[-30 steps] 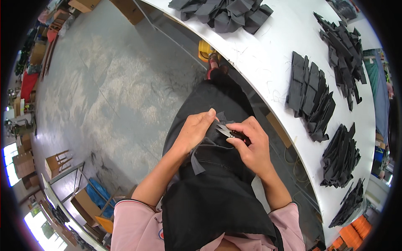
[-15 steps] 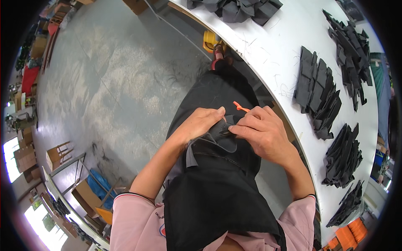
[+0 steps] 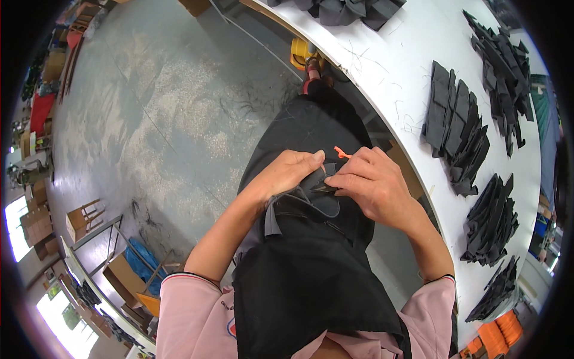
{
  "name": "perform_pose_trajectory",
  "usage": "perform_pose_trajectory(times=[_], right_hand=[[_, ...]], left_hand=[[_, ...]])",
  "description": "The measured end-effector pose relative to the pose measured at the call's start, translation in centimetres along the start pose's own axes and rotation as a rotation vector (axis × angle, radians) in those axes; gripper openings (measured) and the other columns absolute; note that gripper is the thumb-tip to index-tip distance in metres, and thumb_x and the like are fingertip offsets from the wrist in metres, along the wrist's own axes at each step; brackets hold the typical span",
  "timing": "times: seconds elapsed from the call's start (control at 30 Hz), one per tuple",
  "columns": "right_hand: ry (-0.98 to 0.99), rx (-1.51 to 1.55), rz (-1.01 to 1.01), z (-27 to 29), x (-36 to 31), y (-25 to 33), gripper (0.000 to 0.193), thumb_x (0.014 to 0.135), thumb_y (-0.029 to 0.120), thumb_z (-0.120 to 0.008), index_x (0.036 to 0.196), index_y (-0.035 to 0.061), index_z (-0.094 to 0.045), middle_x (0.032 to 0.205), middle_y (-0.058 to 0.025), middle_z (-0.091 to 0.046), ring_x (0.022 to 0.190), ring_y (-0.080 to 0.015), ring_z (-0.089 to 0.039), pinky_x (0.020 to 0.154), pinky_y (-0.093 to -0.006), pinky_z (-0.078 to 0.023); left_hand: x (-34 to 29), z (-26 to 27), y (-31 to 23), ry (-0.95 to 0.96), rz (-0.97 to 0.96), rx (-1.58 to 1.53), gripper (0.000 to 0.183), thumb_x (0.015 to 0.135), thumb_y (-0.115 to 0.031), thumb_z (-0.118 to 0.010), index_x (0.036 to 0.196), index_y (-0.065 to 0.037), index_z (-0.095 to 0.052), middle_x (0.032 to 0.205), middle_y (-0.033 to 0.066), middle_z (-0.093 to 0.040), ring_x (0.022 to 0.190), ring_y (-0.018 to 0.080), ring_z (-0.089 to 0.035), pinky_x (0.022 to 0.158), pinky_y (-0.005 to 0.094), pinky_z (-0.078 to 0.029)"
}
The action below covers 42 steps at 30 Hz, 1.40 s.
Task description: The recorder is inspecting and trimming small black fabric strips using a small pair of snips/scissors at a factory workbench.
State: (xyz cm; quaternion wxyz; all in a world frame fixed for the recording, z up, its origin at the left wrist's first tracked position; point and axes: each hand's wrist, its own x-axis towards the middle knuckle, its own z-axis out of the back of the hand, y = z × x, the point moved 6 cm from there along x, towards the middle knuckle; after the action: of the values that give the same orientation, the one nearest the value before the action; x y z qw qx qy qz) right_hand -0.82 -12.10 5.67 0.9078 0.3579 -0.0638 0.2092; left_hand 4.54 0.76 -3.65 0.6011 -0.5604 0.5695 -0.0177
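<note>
My left hand [image 3: 289, 175] is closed on a dark grey fabric strap piece [image 3: 308, 194], its thumb pressed along the upper edge. The strap bends in a loop over my black apron, and one loose end hangs down on the left. Close against the strap, my right hand [image 3: 372, 182] is closed, thumb and forefinger pinched together. It holds what look like small thread snips [image 3: 326, 189], whose dark tip shows at the fabric. An orange cord [image 3: 341, 152] sticks out beyond the right knuckles. Most of the tool is hidden in the palm.
A white table [image 3: 394, 90] curves along my right, bearing several bundles of dark fabric pieces [image 3: 457, 119] and loose threads. Orange cord spools [image 3: 501, 335] stand at the lower right. Near my feet is a yellow object [image 3: 300, 52]. Cardboard boxes [image 3: 122, 281] and a metal frame stand at left.
My right fingertips and the tool tip have shifted slightly at the strap, and the tip shows at a flatter angle. The left hand keeps its hold, with the strap nearly in place.
</note>
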Motion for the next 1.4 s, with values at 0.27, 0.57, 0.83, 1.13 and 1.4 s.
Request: perform_pose_trajectory(times=[0.27, 0.57, 0.83, 1.13, 1.4], right_hand=[[-0.005, 0.003, -0.053, 0.0, -0.4, 0.0, 0.024, 0.063, 0.006, -0.074, 0.085, 0.0078, -0.065, 0.078, -0.0037, -0.054, 0.079, -0.0238, -0.054, 0.071, -0.0332, -0.044], [-0.071, 0.136, -0.159, -0.5, -0.9, -0.9, 0.022, 0.064, 0.004, -0.075, 0.084, 0.0055, -0.065, 0.078, -0.0053, -0.053, 0.076, -0.0247, -0.054, 0.068, -0.0327, -0.044], [-0.111, 0.348, -0.502, -0.1, -2.3, -1.7, 0.032, 0.064, -0.001, -0.075, 0.093, 0.0058, -0.063, 0.076, -0.0026, -0.046, 0.064, -0.0125, -0.046, 0.059, -0.024, -0.039], [-0.33, 0.426, -0.667, -0.3, -3.7, -4.2, 0.009, 0.077, -0.002, -0.064, 0.077, 0.0049, -0.058, 0.072, -0.0026, -0.049, 0.059, -0.0118, -0.05, 0.054, -0.0261, -0.04], [-0.322, 0.227, -0.589, -3.5, -4.3, -2.9, 0.011, 0.081, 0.0, -0.064, 0.091, 0.0031, -0.065, 0.082, -0.0101, -0.064, 0.066, -0.0234, -0.062, 0.057, -0.0275, -0.046]], left_hand=[[0.3, -0.1, 0.3, -0.005, 0.016, 0.014, 0.043, 0.094, -0.041, -0.054, 0.08, -0.003, -0.065, 0.071, -0.0011, -0.06, 0.063, 0.0042, -0.051, 0.059, 0.0208, -0.043], [0.7, -0.4, 0.3, 0.002, 0.042, 0.02, 0.042, 0.095, -0.04, -0.054, 0.081, -0.002, -0.065, 0.072, -0.0006, -0.06, 0.067, 0.0051, -0.052, 0.063, 0.0222, -0.044], [1.0, 0.8, 1.0, -0.076, -0.019, 0.037, 0.04, 0.096, -0.038, -0.053, 0.082, -0.002, -0.066, 0.074, -0.0019, -0.06, 0.068, 0.0048, -0.051, 0.065, 0.0222, -0.043], [-0.1, 0.1, -0.6, -0.139, -0.107, 0.152, 0.04, 0.096, -0.035, -0.051, 0.089, 0.004, -0.059, 0.076, 0.0012, -0.055, 0.073, 0.0083, -0.052, 0.067, 0.0243, -0.046], [0.2, -1.5, -0.7, -0.201, -0.368, -0.134, 0.027, 0.089, -0.007, -0.057, 0.113, -0.001, -0.049, 0.099, 0.0041, -0.055, 0.092, 0.0101, -0.053, 0.084, 0.0252, -0.044]])
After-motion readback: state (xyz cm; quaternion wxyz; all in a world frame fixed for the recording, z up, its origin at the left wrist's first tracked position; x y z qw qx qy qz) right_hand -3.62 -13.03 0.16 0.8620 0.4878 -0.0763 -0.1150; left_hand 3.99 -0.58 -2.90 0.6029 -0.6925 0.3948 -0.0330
